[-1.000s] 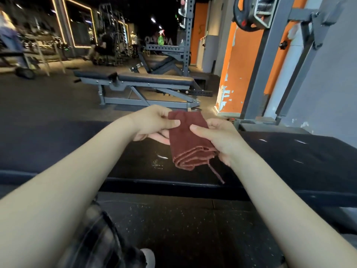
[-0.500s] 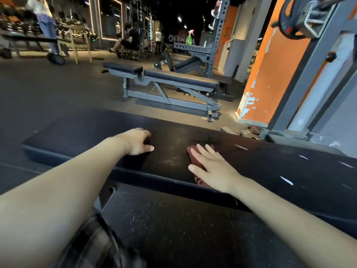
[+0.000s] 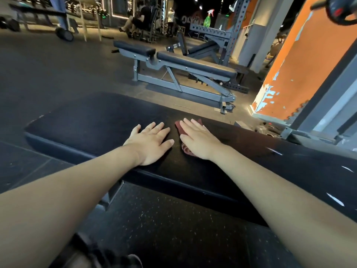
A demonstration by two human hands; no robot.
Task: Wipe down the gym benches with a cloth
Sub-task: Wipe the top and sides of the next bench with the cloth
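A long black padded bench (image 3: 92,122) runs across the view right in front of me. A folded dark red cloth (image 3: 179,127) lies on its top, mostly hidden under my right hand (image 3: 199,140), which presses it flat with straight fingers. My left hand (image 3: 149,142) rests flat on the bare pad just left of the cloth, fingers spread. The two hands lie side by side, almost touching.
A grey adjustable bench (image 3: 193,64) stands on the floor beyond. Behind it is a rack (image 3: 233,29) with a green spray bottle (image 3: 208,18). An orange pillar (image 3: 301,68) and a grey frame (image 3: 328,97) stand at right. People sit far back.
A second ago both hands held the cloth above the bench. The right hand then laid it down and slid it away from me. The left hand moved right and flattened beside it.
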